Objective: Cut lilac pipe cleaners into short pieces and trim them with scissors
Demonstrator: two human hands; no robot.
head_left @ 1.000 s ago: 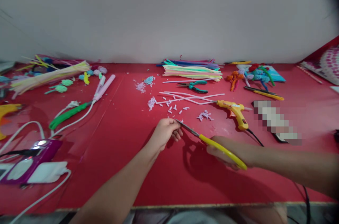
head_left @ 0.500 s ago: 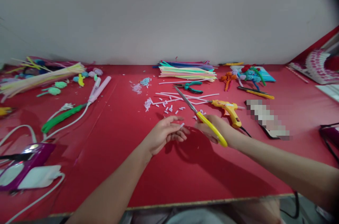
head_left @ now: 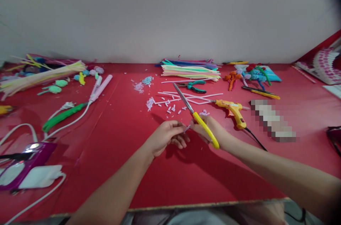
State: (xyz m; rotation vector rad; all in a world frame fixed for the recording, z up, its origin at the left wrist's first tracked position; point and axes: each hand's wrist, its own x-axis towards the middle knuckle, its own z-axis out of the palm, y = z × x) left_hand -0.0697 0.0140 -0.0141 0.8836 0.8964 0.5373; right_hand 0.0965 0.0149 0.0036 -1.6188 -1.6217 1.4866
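Head view: yellow-handled scissors [head_left: 197, 119] are held in the right hand [head_left: 210, 131], whose grip is closed round the handles, the closed blades pointing away toward the pale sticks [head_left: 186, 96] on the red worktop [head_left: 119, 122]. A small pale piece [head_left: 187, 127] is pinched in the curled fingers of the left hand [head_left: 166, 136], just left of the right grip and almost touching it. Small cut bits [head_left: 173, 108] are scattered just beyond both hands. A yellow glue gun [head_left: 233, 109] lies near the right grip, to its right.
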